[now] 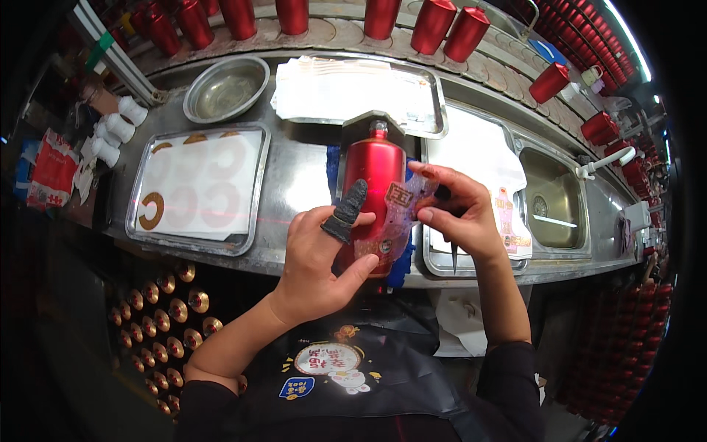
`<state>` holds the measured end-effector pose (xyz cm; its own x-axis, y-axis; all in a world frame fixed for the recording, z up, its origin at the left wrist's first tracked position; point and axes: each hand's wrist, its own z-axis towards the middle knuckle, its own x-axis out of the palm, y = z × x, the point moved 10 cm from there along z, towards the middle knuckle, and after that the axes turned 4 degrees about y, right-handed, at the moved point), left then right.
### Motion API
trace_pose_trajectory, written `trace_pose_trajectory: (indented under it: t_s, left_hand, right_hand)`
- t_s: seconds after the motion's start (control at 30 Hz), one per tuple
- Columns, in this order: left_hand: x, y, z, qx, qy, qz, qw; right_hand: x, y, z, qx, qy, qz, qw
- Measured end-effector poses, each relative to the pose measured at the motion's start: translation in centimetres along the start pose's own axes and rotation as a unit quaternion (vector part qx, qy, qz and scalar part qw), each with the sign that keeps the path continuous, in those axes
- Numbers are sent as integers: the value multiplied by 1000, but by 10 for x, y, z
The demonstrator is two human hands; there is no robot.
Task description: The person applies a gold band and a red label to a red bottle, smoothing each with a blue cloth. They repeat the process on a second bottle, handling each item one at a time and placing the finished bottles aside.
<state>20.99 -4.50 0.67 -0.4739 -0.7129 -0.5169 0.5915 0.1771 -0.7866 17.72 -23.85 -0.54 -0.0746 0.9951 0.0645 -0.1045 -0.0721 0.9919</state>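
Note:
A shiny red bottle (374,163) lies neck away from me on a blue cloth (402,267), its neck against a dark angular holder (359,127). Around its left side my left hand (313,254) grips it, a black cover on one finger and the thumb pressed low on the bottle. A thin see-through decal sheet (398,214) with gold and pink print partly lies over the bottle's right side. The sheet's right edge is pinched between thumb and fingers of my right hand (460,210). Below that hand pokes a thin dark pointed tool (454,259), its other end hidden.
To the left is a tray (254,214) with ring-shaped decals; behind it stands a metal bowl (227,88). Another tray (440,110) bears stacked white sheets. Printed sheets (471,147) lie to the right, beside a sink (552,199). Red bottles (433,26) line a conveyor (331,33) behind.

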Motion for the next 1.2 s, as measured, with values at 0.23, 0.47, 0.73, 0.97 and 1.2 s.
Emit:
trace_pose_trajectory:
  t_s: [0.23,0.47,0.73,0.97,1.2]
  left_hand:
    - [12,-1,7,-61,19,-22,998]
    - [10,11,1,-132,43,-1,990]
    - [2,51,-18,-289,34,-144,946]
    - [9,76,-14,-332,57,-172,926]
    - [10,94,-17,-319,73,-198,924]
  right_hand:
    - [2,0,-14,-22,-22,-15,999]
    - [-1,-24,-8,-9,-22,45,999]
    - [0,-20,13,-62,-14,-55,996]
    - [-22,-21,13,-49,-131,-196,971]
    - [-16,-68,-26,99,-76,-196,973]
